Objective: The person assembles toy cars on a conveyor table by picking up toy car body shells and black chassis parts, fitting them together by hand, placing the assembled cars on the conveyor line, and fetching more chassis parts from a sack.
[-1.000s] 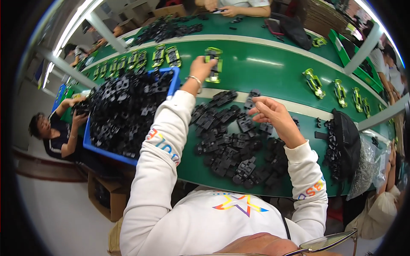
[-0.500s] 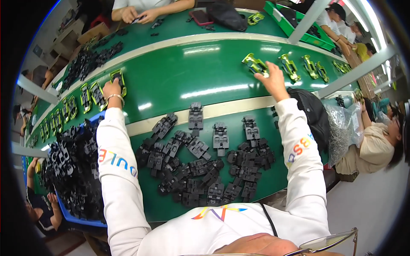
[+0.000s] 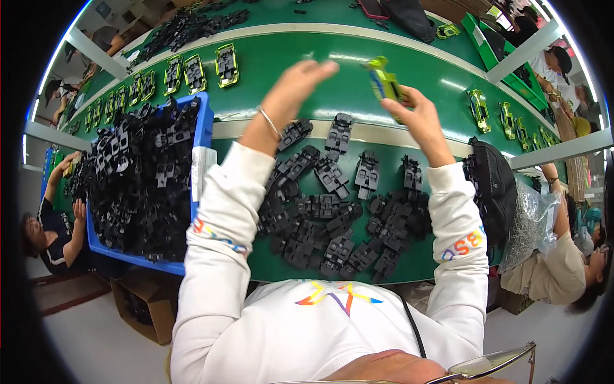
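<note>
My right hand grips a yellow-green toy car body, raised tilted above the green belt. Beside it, my left hand is open, its fingers stretched toward the car body and nothing seen in them. Black and dark grey car chassis pieces lie loosely heaped on the near table between my arms. On the belt at the left, a row of green car bodies with dark chassis pieces in them ends with one body. More yellow-green bodies lie along the belt to the right.
A blue bin full of black parts stands by my left arm. At the right are a black bag and a clear plastic bag. White posts rise beside the belt. Other people sit at both sides.
My left hand has left the car body at the belt's left and moved right, toward the other hand. My right hand has picked up a yellow-green car body. The view has shifted.
</note>
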Action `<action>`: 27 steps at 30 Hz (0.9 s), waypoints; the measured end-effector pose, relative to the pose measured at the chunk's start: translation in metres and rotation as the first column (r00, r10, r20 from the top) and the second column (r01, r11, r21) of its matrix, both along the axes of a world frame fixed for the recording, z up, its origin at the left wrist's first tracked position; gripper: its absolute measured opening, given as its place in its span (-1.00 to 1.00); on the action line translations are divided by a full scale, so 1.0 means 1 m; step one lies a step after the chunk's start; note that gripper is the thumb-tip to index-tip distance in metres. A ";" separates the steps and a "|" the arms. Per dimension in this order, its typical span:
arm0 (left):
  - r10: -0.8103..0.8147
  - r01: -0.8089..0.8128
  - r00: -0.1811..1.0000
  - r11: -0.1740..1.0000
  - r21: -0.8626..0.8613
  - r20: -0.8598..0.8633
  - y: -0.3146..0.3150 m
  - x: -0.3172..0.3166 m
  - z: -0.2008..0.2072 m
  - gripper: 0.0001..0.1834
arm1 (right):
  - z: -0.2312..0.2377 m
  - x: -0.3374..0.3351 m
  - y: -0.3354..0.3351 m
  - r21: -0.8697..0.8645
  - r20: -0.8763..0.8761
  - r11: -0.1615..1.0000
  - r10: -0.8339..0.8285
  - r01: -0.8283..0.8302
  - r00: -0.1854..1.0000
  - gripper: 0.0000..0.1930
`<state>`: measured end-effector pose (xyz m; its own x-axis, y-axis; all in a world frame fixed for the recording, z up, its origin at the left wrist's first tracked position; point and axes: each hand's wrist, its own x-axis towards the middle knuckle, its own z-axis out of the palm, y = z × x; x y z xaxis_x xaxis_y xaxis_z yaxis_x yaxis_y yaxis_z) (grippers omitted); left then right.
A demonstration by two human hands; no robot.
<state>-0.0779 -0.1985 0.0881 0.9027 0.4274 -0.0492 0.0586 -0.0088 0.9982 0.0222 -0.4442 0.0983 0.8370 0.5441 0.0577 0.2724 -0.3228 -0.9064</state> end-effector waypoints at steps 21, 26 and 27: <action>0.261 -0.011 0.934 0.708 -0.706 0.246 -0.052 -0.201 -0.012 -0.52 | -0.023 -0.102 -0.004 -0.406 0.467 0.913 0.252 -0.048 0.847 -0.67; 0.273 -0.002 0.928 0.681 -0.733 0.252 -0.059 -0.205 -0.009 -0.57 | -0.029 -0.117 0.012 -0.427 0.641 0.884 0.148 0.189 0.753 -0.52; 0.264 0.008 0.929 0.684 -0.729 0.258 -0.058 -0.206 -0.009 -0.57 | -0.029 -0.119 0.017 -0.480 0.676 0.845 0.184 0.236 0.714 -0.53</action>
<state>-0.2836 -0.2568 0.0790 0.8605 0.4974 -0.1098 -0.3142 0.6879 0.6542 -0.0970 -0.4275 0.0696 0.6880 0.6430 0.3364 0.7157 -0.6779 -0.1680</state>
